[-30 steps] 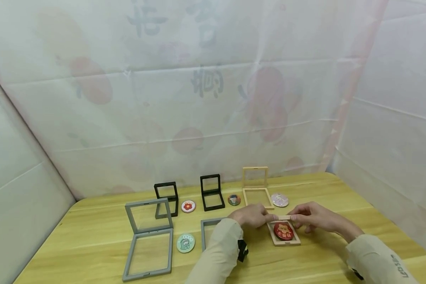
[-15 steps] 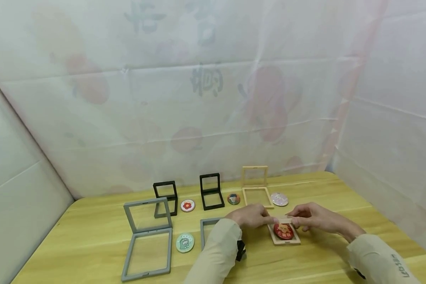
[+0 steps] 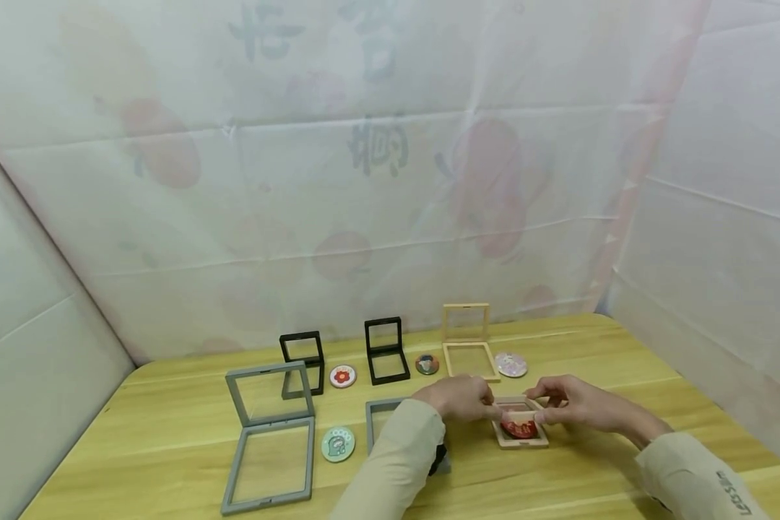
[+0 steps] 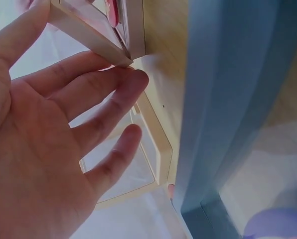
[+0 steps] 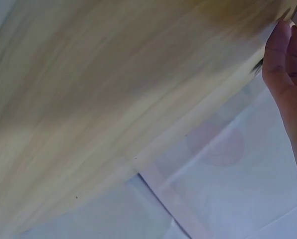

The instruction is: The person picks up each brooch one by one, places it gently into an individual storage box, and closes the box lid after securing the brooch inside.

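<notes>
A small beige display frame (image 3: 525, 443) lies on the table with a round red badge (image 3: 518, 430) in it. Its hinged lid stands half lowered, tilted over the badge and covering the badge's upper part. My left hand (image 3: 456, 399) pinches the lid's left corner between thumb and fingers; the left wrist view shows this hand (image 4: 64, 119) close, its other fingers spread. At the lid's right corner my right hand (image 3: 577, 406) holds the edge with its thumb in front and fingers behind. In the right wrist view only part of the right hand (image 5: 288, 74) shows, the frame itself out of sight.
A large grey frame (image 3: 269, 501) stands open at left beside a green badge (image 3: 338, 443). Another grey frame (image 3: 372, 426) is partly under my left arm. Behind are two black frames (image 3: 390, 378), a beige frame (image 3: 471, 377), a flower badge (image 3: 342, 375), a dark badge (image 3: 427, 364) and a purple badge (image 3: 510, 365).
The beige frame's lid has tipped forward and down over the red badge, both hands following its edge toward me. The other frames and badges stay in place.
</notes>
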### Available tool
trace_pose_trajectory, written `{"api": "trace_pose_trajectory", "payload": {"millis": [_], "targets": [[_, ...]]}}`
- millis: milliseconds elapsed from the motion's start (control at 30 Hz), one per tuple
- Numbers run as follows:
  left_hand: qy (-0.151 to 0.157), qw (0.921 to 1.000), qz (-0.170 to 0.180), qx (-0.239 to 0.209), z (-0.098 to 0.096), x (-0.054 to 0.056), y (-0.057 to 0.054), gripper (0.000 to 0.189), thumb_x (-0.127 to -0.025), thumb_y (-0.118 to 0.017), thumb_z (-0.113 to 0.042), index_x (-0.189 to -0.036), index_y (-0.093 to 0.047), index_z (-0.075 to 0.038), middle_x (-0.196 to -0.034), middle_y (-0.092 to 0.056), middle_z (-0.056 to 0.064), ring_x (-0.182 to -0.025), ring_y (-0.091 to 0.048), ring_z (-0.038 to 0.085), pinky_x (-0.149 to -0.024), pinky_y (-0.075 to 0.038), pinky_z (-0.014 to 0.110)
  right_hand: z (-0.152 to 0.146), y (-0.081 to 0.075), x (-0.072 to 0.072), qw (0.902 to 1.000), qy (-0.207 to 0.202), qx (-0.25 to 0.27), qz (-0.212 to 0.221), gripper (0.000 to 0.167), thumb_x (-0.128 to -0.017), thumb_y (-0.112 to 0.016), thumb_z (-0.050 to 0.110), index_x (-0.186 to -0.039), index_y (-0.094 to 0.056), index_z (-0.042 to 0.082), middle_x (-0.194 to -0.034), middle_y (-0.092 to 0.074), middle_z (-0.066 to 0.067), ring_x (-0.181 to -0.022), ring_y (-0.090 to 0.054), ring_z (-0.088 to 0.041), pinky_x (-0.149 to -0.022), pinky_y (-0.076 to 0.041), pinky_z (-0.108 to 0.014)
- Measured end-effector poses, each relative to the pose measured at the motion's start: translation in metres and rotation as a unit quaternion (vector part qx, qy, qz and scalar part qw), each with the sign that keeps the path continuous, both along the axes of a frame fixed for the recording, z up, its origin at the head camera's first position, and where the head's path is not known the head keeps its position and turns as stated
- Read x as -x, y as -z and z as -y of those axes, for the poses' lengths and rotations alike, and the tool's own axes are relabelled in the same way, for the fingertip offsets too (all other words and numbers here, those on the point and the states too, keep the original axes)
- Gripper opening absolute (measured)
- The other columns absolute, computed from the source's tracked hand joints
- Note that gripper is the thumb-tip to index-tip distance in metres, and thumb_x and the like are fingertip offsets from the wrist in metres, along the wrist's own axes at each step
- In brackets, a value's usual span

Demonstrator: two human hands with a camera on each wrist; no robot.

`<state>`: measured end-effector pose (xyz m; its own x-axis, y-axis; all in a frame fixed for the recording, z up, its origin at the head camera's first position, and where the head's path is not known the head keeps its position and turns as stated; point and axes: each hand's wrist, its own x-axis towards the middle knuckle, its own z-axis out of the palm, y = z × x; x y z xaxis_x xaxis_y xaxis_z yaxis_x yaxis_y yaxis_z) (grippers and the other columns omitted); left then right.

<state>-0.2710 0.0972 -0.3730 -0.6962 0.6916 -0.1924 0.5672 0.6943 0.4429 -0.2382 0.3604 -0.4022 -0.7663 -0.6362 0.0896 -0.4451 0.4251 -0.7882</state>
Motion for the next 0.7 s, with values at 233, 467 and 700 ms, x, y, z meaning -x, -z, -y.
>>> {"api": "trace_pose_trajectory", "payload": {"millis": [233, 467, 700], "targets": [[0.016, 0.9978, -0.063, 0.016, -0.002, -0.002, 0.001, 0.036, -0.089, -0.073, -0.054, -0.102, -0.080, -0.021, -0.096, -0.072, -0.014, -0.076, -0.058, 0.001, -0.069, -0.047, 0.020, 0.001, 0.001, -0.003, 0.9990, 0.007, -0.023, -0.037, 0.023, -0.093, -0.071, 0.003, -0.113, -0.062, -0.005, -0.106, -0.066, -0.010, -0.084, -0.059, -0.006, -0.072, -0.053, -0.028], [0.031, 0.9895, -0.128, 0.061, -0.006, -0.009, 0.000, 0.034, -0.089, -0.072, -0.055, -0.076, -0.071, -0.024, -0.071, -0.060, -0.015, -0.062, -0.046, 0.005, -0.062, -0.040, 0.023, 0.004, 0.003, -0.008, 0.9951, -0.004, -0.035, -0.092, 0.024, -0.092, -0.074, 0.006, -0.112, -0.062, -0.001, -0.099, -0.066, -0.004, -0.079, -0.058, -0.004, -0.064, -0.053, -0.027], [0.021, 0.9919, -0.113, 0.055, -0.005, -0.011, -0.001, 0.030, -0.085, -0.077, -0.053, -0.079, -0.075, -0.023, -0.076, -0.064, -0.016, -0.064, -0.049, 0.003, -0.061, -0.043, 0.021, 0.005, 0.006, -0.012, 0.9905, 0.013, -0.050, -0.127, 0.030, -0.087, -0.080, 0.013, -0.110, -0.062, 0.004, -0.087, -0.062, 0.011, -0.074, -0.056, -0.002, -0.059, -0.051, -0.026]]}}
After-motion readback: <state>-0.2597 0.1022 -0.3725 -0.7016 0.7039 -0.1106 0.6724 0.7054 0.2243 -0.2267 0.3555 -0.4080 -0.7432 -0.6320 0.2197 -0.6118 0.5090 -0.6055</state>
